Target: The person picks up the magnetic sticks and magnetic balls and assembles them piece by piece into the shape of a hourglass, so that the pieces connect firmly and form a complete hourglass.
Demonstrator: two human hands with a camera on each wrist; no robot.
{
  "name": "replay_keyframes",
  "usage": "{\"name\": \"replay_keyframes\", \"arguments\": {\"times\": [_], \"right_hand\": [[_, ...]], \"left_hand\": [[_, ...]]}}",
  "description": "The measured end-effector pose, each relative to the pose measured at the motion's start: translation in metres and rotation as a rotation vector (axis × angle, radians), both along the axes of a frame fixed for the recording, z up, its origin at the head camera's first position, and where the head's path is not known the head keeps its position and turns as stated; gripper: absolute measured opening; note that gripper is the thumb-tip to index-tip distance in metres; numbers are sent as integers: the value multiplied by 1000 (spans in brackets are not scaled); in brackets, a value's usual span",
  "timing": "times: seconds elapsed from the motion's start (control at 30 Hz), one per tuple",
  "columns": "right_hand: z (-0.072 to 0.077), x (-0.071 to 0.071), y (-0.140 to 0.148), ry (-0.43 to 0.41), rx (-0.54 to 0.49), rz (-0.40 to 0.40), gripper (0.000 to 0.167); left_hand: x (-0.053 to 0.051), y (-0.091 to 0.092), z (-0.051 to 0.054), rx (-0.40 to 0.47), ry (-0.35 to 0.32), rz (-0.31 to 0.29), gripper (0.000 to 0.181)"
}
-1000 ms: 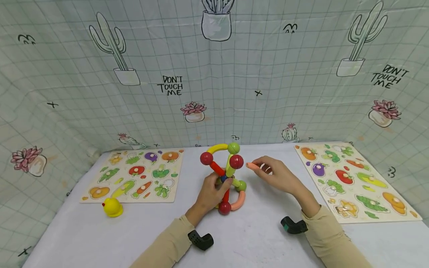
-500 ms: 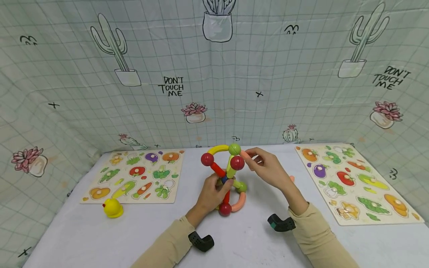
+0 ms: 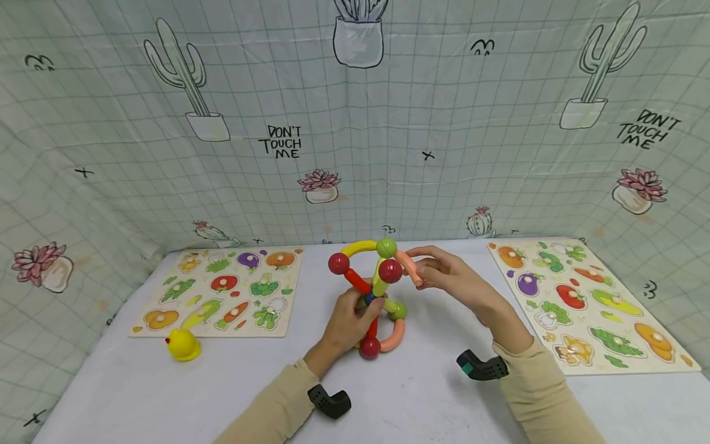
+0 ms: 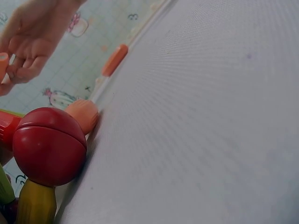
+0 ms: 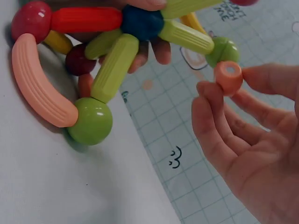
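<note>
My left hand (image 3: 346, 320) grips a magnetic ball-and-rod structure by its middle, around the blue ball (image 5: 142, 22). Red, yellow and light green rods join red balls (image 3: 369, 347) and green balls on it, and a salmon curved rod (image 5: 42, 84) spans its lower part. My right hand (image 3: 457, 280) pinches another salmon curved rod (image 3: 409, 268) between thumb and fingers. One end of that rod meets the upper green ball (image 3: 386, 248); its other end points down and toward me. In the right wrist view the rod's open end (image 5: 229, 77) faces the camera.
A loose orange rod (image 4: 115, 60) lies on the table in the left wrist view. Vegetable puzzle boards stand at left (image 3: 216, 290) and right (image 3: 593, 308). A yellow rubber duck (image 3: 183, 345) sits by the left board. A patterned cloth (image 3: 355, 123) hangs behind.
My right hand brought the salmon curved rod left to the upper green ball, then shifted slightly back right, with the rod's free end swinging down. My left hand stays on the structure.
</note>
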State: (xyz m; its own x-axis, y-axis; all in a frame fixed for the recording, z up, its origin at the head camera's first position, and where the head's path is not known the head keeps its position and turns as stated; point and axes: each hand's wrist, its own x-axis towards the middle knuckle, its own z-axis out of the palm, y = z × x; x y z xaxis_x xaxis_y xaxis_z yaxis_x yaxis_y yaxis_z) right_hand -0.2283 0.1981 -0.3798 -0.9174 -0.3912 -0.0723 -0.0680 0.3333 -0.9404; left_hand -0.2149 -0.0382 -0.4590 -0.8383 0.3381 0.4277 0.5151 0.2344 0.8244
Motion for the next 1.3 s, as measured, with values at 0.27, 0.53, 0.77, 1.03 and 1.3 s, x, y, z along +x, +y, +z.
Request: {"name": "replay_keyframes", "arguments": {"times": [0.27, 0.53, 0.77, 1.03, 1.3], "right_hand": [[-1, 2, 0, -21, -133, 57, 44], [-1, 2, -15, -30, -274, 74, 43], [-1, 6, -25, -83, -396, 51, 42], [5, 11, -37, -125, -474, -48, 44], [10, 16, -50, -172, -506, -180, 41]], "left_hand": [[-3, -1, -5, 22, 8, -11, 31], [7, -1, 14, 24, -1, -11, 23], [17, -2, 30, 23, -22, -6, 22], [15, -2, 30, 28, -42, 7, 21], [16, -2, 29, 41, -43, -9, 20]]}}
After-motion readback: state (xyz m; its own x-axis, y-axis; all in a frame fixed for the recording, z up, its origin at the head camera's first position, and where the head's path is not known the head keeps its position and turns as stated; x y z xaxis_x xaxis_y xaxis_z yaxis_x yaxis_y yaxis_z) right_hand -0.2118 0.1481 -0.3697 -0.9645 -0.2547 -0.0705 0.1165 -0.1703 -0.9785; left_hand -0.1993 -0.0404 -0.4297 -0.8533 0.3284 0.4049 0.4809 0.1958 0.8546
